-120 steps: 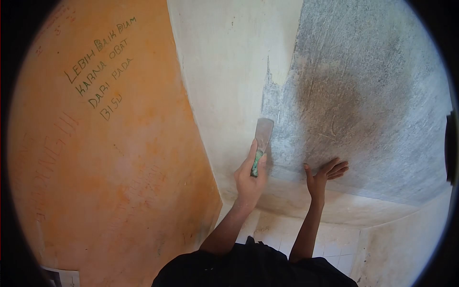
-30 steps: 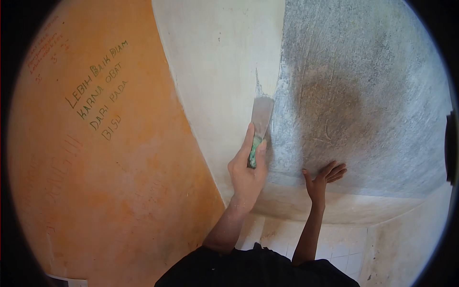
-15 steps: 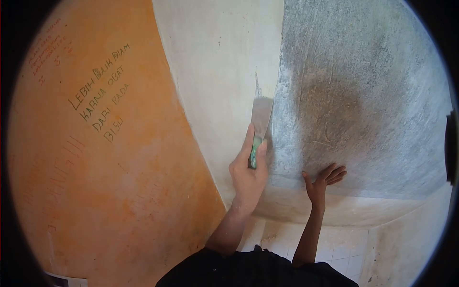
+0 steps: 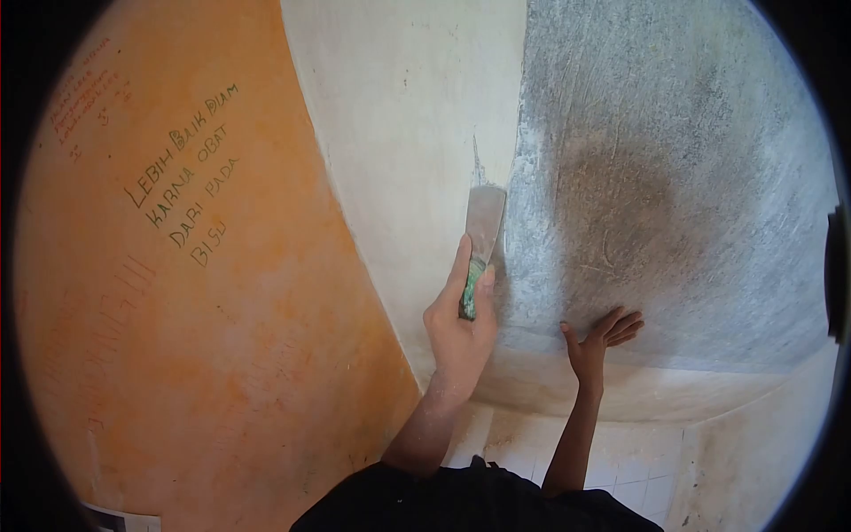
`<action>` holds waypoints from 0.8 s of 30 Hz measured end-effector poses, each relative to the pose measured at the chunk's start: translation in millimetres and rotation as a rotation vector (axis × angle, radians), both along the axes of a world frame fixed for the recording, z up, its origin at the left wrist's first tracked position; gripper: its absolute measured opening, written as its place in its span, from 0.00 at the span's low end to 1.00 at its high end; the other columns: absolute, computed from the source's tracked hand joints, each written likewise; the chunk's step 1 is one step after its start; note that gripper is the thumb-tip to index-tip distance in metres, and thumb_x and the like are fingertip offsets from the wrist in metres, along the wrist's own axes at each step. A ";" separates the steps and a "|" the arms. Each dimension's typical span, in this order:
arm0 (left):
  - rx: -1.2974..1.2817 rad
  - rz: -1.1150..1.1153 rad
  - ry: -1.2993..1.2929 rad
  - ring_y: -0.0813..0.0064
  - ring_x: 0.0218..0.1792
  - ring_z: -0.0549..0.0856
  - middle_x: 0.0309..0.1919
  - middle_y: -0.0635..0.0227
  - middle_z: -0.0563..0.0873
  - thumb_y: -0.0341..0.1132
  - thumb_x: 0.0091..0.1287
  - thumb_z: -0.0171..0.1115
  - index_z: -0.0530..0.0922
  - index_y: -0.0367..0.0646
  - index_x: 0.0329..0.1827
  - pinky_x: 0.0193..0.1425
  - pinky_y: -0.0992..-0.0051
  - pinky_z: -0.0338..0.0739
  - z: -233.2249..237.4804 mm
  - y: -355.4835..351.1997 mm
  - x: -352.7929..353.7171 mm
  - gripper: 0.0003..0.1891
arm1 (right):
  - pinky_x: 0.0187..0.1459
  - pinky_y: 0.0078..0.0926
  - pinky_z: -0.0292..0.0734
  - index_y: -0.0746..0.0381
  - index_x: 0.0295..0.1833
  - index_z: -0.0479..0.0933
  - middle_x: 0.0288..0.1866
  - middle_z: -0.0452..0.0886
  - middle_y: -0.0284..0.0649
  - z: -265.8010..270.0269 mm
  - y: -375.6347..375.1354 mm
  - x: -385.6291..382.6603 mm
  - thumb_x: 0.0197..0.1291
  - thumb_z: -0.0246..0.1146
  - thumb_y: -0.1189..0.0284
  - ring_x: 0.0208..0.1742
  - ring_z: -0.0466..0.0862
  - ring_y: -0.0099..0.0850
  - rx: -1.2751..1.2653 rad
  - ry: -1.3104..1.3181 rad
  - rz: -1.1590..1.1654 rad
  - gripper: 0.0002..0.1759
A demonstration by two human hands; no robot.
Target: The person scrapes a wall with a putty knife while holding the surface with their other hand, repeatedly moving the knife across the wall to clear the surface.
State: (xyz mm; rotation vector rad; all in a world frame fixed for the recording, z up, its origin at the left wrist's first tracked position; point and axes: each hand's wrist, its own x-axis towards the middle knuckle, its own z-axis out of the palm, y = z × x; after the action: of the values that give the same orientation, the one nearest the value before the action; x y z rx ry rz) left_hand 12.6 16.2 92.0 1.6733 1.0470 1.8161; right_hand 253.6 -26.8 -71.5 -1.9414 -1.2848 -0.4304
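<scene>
My left hand (image 4: 458,332) is closed round the green handle of a scraper (image 4: 485,217). The wide metal blade points up and lies against the pale wall strip (image 4: 408,106), close to the edge of the grey rough wall area (image 4: 674,266). Just above the blade's end is a thin, jagged dark scrape mark (image 4: 478,164). To the right, my right hand (image 4: 603,340) rests with spread fingers near the lower part of the grey area, holding nothing.
An orange wall (image 4: 266,355) with green and red handwriting fills the left side. White tiles (image 4: 629,461) show low down behind the arms. A dark object (image 4: 835,275) stands at the right edge. Part of a printed sheet (image 4: 133,521) shows at the bottom left.
The scraper and my left hand have moved slightly down the wall. My right hand has stayed almost in place.
</scene>
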 end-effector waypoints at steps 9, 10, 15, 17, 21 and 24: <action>0.011 -0.027 -0.014 0.90 0.26 0.69 0.30 0.75 0.79 0.35 0.75 0.58 0.71 0.36 0.70 0.29 0.84 0.69 11.7 1.3 -2.1 0.23 | 0.69 0.68 0.12 0.64 0.78 0.21 0.75 0.10 0.66 -0.1 0.0 0.7 0.57 0.63 0.38 0.74 0.10 0.63 0.011 -0.019 0.035 0.69; 0.014 -0.017 -0.007 0.90 0.26 0.69 0.30 0.75 0.80 0.36 0.75 0.58 0.71 0.36 0.70 0.29 0.84 0.69 14.5 0.3 -3.3 0.23 | 0.69 0.68 0.13 0.65 0.78 0.22 0.75 0.10 0.66 0.7 -1.8 0.4 0.57 0.63 0.38 0.75 0.10 0.63 0.004 -0.012 0.035 0.69; 0.063 -0.005 -0.002 0.89 0.26 0.70 0.32 0.72 0.82 0.36 0.75 0.59 0.71 0.36 0.70 0.30 0.84 0.70 -1.2 6.5 -5.1 0.24 | 0.69 0.68 0.12 0.65 0.78 0.22 0.75 0.11 0.66 0.8 -1.9 1.3 0.57 0.62 0.37 0.75 0.11 0.63 0.002 -0.014 0.028 0.69; 0.166 0.016 -0.016 0.89 0.26 0.71 0.31 0.72 0.82 0.36 0.75 0.59 0.71 0.36 0.70 0.30 0.84 0.70 2.3 7.9 -4.6 0.24 | 0.69 0.68 0.12 0.65 0.78 0.22 0.75 0.11 0.66 -1.2 -1.5 1.1 0.57 0.61 0.36 0.75 0.10 0.63 -0.004 0.018 0.034 0.69; -0.066 -0.032 0.014 0.80 0.40 0.83 0.39 0.48 0.88 0.33 0.73 0.59 0.71 0.33 0.69 0.44 0.75 0.78 20.7 -8.1 -11.8 0.23 | 0.69 0.67 0.12 0.65 0.78 0.22 0.76 0.11 0.66 2.5 -3.2 -2.2 0.57 0.61 0.36 0.74 0.10 0.63 0.001 0.009 0.035 0.69; -0.060 -0.045 0.025 0.81 0.39 0.82 0.38 0.49 0.88 0.33 0.73 0.59 0.71 0.33 0.69 0.43 0.76 0.77 25.1 -5.5 -13.3 0.23 | 0.69 0.67 0.12 0.65 0.78 0.23 0.76 0.11 0.66 4.2 -0.3 1.1 0.57 0.61 0.35 0.74 0.10 0.63 0.007 -0.009 0.028 0.69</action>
State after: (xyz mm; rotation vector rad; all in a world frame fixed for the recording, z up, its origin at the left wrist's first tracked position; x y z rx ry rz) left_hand -0.7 10.7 117.1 1.6752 1.0556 1.7233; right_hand 254.7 -27.2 -67.3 -1.9153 -1.3130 -0.4291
